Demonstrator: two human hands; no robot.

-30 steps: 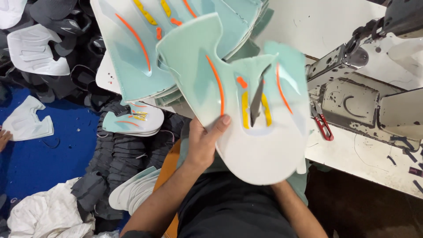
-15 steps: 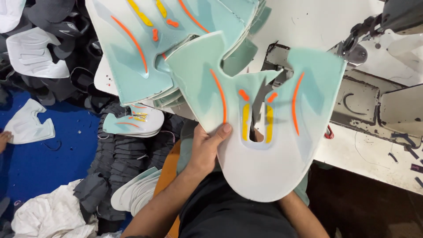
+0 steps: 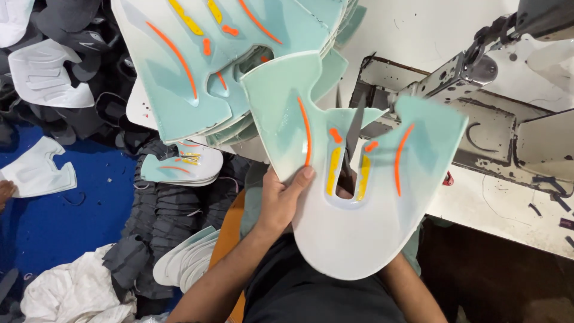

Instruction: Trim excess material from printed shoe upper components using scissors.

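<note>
Pinching the mint-and-white shoe upper panel (image 3: 353,197) at its edge, the left hand (image 3: 281,200) grips it; thin, light, floppy; right hand's grip hidden

Stack (image 3: 239,66) left of machine (image 3: 478,101) (tabletop)

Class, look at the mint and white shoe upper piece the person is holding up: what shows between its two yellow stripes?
In the head view, the slot of the shoe upper piece lies between the yellow stripes. Dark scissor blades show through it. The left hand grips the piece's edge.
</note>
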